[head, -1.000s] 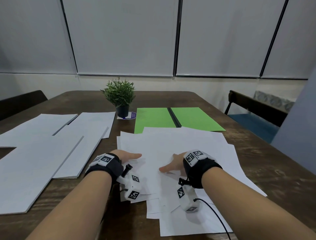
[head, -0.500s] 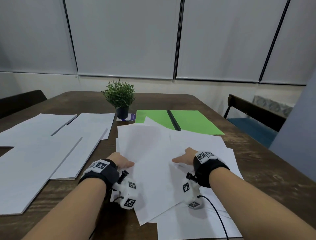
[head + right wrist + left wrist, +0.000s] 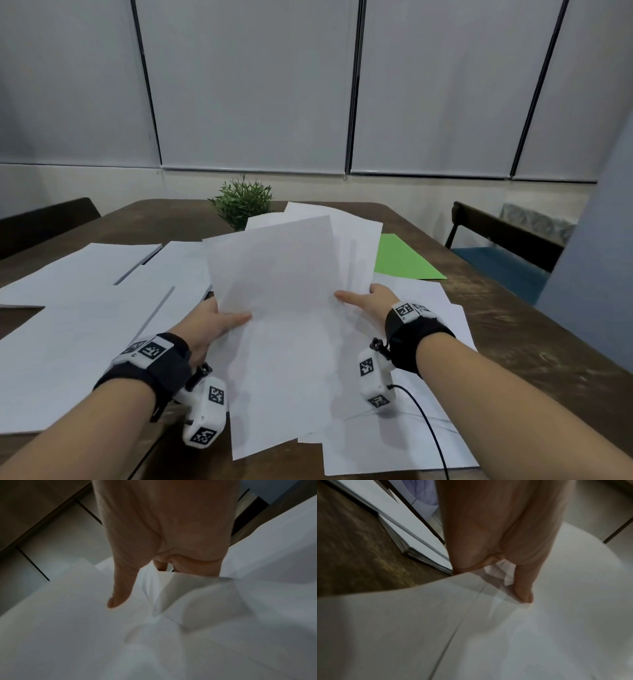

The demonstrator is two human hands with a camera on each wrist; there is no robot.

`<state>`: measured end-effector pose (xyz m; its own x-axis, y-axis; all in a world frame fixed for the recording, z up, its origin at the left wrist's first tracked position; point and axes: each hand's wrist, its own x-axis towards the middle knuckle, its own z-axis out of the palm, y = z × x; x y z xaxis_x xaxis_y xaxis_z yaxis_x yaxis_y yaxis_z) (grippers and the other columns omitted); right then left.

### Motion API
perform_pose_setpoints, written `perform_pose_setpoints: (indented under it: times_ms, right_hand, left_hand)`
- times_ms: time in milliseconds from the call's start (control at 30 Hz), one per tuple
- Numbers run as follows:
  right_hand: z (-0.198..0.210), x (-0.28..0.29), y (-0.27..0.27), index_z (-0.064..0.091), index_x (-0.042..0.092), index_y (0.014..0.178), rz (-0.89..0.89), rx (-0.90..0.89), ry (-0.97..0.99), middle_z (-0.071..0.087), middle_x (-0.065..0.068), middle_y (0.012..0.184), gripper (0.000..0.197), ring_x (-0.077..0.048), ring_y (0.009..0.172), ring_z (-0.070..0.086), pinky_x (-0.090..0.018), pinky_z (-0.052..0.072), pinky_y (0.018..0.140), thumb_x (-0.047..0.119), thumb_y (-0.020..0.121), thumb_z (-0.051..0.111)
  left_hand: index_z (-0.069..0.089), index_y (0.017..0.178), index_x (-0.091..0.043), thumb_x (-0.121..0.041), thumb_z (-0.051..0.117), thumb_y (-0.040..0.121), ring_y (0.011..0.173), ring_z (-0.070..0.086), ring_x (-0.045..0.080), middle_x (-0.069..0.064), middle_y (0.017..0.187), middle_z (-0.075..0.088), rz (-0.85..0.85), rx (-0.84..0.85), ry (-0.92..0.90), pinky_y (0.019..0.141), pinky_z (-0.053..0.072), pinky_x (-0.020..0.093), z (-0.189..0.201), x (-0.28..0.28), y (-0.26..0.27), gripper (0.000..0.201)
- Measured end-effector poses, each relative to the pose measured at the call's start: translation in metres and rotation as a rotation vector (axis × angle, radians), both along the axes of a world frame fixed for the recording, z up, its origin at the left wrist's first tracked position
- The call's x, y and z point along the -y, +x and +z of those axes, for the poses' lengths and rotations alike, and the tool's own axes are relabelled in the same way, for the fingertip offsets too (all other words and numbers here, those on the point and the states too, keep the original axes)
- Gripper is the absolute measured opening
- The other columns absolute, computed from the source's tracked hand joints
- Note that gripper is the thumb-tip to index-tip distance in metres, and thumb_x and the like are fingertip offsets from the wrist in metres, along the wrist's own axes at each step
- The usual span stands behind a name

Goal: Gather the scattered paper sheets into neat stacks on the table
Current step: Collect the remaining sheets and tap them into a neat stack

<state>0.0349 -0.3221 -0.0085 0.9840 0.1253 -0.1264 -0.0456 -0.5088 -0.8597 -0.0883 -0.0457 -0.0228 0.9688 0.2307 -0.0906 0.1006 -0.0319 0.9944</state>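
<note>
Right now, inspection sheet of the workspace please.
Surface: dark wooden table, worn grain.
Job's things: fanned white sheets lifted off the table; loose sheets under them; white stacks on the left.
Clutter: green folder, potted plant.
Grippers: left hand and right hand each pinch a side of the fanned sheets.
Cables: black cable from right wrist camera.
Surroundings: closed blinds, chair.

a fanned bundle of sheets (image 3: 274, 274) stands raised over loose sheets (image 3: 404, 442) on the tabletop (image 3: 534, 329), paper stacks (image 3: 68, 308) to its left, potted plant (image 3: 241, 202) behind, folder (image 3: 400, 260) at right.
</note>
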Motion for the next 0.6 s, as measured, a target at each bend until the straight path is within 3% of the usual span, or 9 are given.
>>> perform_pose_setpoints:
  times_ms: [100,233,367,500,600]
  right_hand:
    - [-0.004,-0.010,-0.005,0.060,0.011,0.108,0.066,0.000,0.079,0.069,-0.004,0.105,0.062,-0.023,0.099,0.065,-0.033,0.051,0.087,0.041,0.062,0.087]
    - [-0.018,-0.029,-0.010,0.057,0.005,0.115,0.044,0.025,0.054,0.068,-0.006,0.108,0.052,-0.025,0.102,0.065,-0.033,0.052,0.093,0.009,0.069,0.082]
    - [-0.006,-0.031,-0.013,0.061,0.005,0.114,0.017,0.153,0.138,0.068,-0.013,0.113,0.040,-0.026,0.103,0.065,-0.034,0.051,0.091,-0.001,0.076,0.070]
    - [0.035,-0.037,-0.011,0.067,0.010,0.103,0.000,0.334,0.324,0.071,-0.010,0.102,0.029,-0.028,0.097,0.068,-0.038,0.056,0.083,-0.002,0.077,0.065]
    - [0.071,-0.045,-0.012,0.064,0.017,0.093,0.018,0.415,0.532,0.072,-0.009,0.097,0.026,-0.025,0.090,0.068,-0.041,0.055,0.084,-0.004,0.078,0.063]
  left_hand:
    - [0.060,0.114,-0.013,0.002,0.063,0.087,0.092,0.067,0.035,0.015,0.104,0.071,0.064,-0.002,0.004,0.082,0.054,0.047,-0.009,0.000,-0.002,0.031]
    - [0.057,0.119,-0.012,-0.002,0.063,0.088,0.097,0.064,0.028,0.010,0.109,0.067,0.151,0.029,0.077,0.089,0.051,0.041,-0.015,0.011,-0.001,0.033]
    - [0.058,0.118,-0.017,-0.011,0.065,0.089,0.103,0.064,0.027,0.005,0.113,0.068,0.189,0.135,0.056,0.096,0.048,0.049,-0.005,0.012,0.003,0.031]
    - [0.056,0.123,-0.015,-0.020,0.064,0.090,0.102,0.066,0.022,0.004,0.115,0.068,0.256,0.331,0.002,0.093,0.051,0.044,0.036,0.016,0.009,0.034]
    - [0.053,0.122,-0.013,-0.023,0.065,0.090,0.105,0.065,0.018,0.002,0.115,0.067,0.281,0.499,0.004,0.092,0.052,0.038,0.075,0.024,0.013,0.036]
